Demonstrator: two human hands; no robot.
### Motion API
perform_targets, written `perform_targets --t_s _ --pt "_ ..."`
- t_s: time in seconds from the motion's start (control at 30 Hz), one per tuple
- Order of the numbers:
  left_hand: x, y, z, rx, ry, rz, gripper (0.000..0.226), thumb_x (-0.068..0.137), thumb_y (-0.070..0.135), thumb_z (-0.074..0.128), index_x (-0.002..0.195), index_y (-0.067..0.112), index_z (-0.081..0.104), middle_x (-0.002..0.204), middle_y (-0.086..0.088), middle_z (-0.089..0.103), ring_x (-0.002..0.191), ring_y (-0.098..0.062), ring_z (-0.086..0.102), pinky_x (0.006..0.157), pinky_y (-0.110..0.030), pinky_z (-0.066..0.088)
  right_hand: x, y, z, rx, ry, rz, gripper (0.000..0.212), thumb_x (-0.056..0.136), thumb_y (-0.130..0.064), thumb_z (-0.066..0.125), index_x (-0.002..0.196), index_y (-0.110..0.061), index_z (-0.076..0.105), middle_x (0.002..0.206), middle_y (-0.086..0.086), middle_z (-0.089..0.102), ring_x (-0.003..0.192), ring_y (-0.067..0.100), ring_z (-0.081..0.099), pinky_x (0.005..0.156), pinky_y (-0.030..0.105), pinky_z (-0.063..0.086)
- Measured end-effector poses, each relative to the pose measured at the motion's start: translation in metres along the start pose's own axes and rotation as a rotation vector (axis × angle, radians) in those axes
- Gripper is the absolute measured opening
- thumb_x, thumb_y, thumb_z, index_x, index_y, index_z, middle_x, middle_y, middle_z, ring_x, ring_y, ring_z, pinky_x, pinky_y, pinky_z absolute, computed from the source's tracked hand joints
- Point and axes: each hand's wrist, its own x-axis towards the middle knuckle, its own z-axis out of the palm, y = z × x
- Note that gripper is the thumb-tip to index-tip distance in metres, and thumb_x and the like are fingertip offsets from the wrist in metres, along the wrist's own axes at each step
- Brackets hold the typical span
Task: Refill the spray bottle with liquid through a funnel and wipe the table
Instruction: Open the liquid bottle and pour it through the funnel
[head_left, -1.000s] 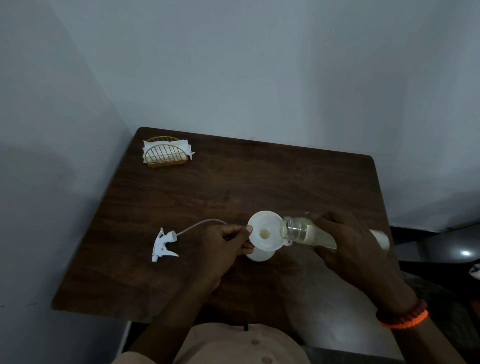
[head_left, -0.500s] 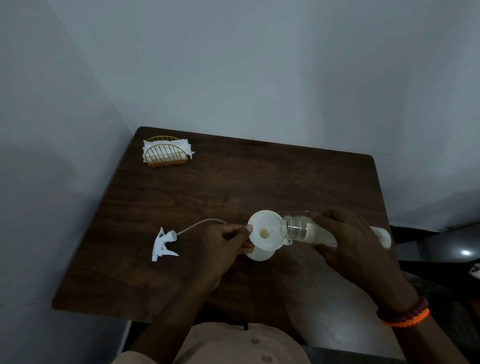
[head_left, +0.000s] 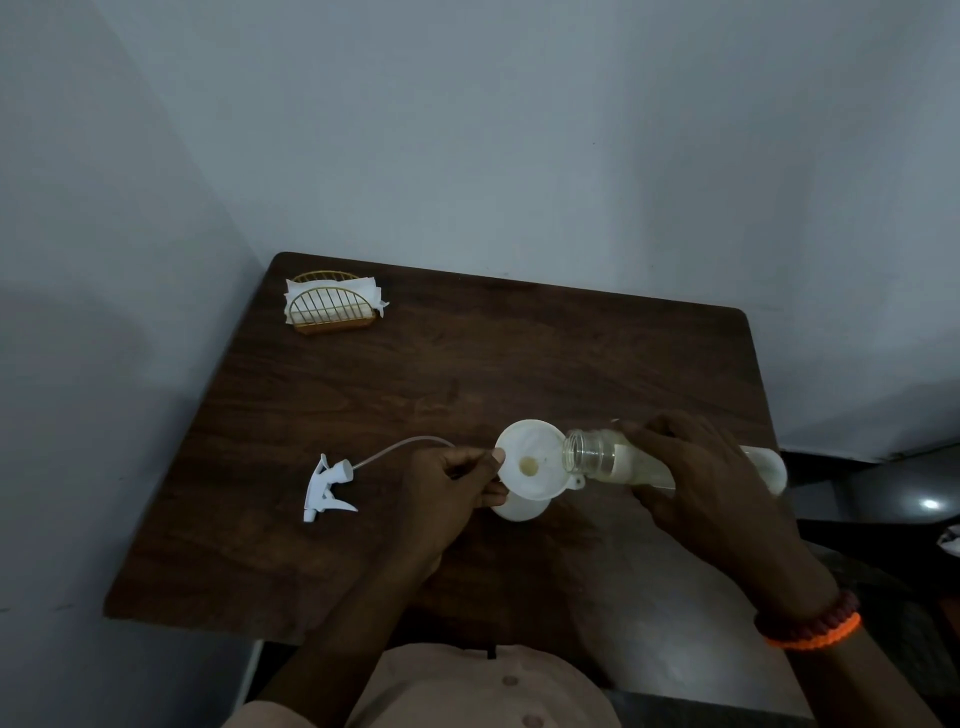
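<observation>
- Against the frame half a second back, little differs; your right hand (head_left: 696, 483) still grips the clear plastic refill bottle (head_left: 597, 457) tipped on its side, and its open mouth sits a touch further over the funnel's rim than before; the pale yellowish liquid still lies along the bottle's lower side.
- Your left hand (head_left: 447, 488) has not shifted; its fingers stay pinched on the left edge of the round white plastic funnel (head_left: 530, 460), thumb on top of the rim; a small pool of yellowish liquid shows at the funnel's centre hole.
- The white spray bottle (head_left: 519, 509) stands under the funnel, near the middle of the dark brown wooden counter (head_left: 519, 353); only a curved piece of its body shows below the funnel; you cannot tell its fill level from here.
- The far end of the refill bottle (head_left: 763, 465) pokes out pale beyond your right knuckles, close to the counter's right edge.
- The white trigger spray head (head_left: 327, 483) lies on the counter to the left of your left hand, apart from the bottle; its thin clear dip tube (head_left: 405, 447) curves rightward and disappears behind your left hand.
- A gold wire napkin holder (head_left: 332, 306) with white paper napkins stands at the far left corner, well apart from the work.
- An orange and dark braided band (head_left: 810, 623) circles your right wrist.
- Nothing lies between the holder and the funnel; your own hands hide the bottle's neck and the funnel's spout.
</observation>
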Motion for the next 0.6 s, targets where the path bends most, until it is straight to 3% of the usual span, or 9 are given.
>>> perform_targets --t_s 0.6 --pt "-0.0006 -0.0005 -0.0001 -0.002 -0.003 0.009 0.011 0.090 0.016 0.074 0.097 0.010 0.079 0.082 -0.007 0.080 0.076 -0.023 0.079 0.073 -0.034 0.065 0.0012 0.0000 -0.0017 -0.014 0.018 -0.001 0.074 0.065 -0.020 0.090 0.133 -0.020 0.061 0.111 0.004 0.065 0.101 0.023 0.060 0.085 0.033 0.040"
